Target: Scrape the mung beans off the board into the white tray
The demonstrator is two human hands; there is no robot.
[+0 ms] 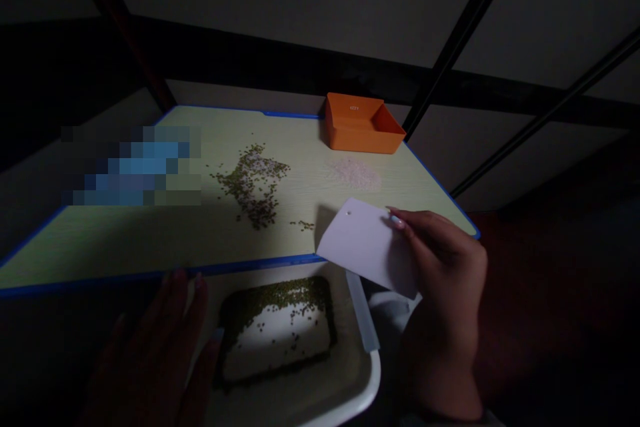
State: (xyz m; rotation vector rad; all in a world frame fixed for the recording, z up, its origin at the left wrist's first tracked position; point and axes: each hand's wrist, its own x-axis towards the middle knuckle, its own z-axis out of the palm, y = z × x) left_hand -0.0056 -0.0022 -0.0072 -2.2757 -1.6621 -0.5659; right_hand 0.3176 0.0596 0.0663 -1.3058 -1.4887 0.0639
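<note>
My right hand [445, 260] pinches a white card [365, 240] with a small hole near one corner. The card is tilted over the table's near edge, beside a few stray green beans [303, 225]. Below it stands a white basin [367, 387] with many small green beans [273, 297] gathered mostly along the far side of its floor. My left hand [160, 347], dim in shadow, has its fingers stretched out at the basin's left side. Whether it touches the rim is too dark to tell. A loose pile of green beans mixed with pale grains [255, 180] lies on the tabletop.
The pale table [165, 227] has a blue edge. An orange open box [367, 137] stands at its back right, with a spread of whitish grains [355, 173] in front. A blurred blue patch [140, 167] is at the left. Dark-framed panels [280, 7] rise behind.
</note>
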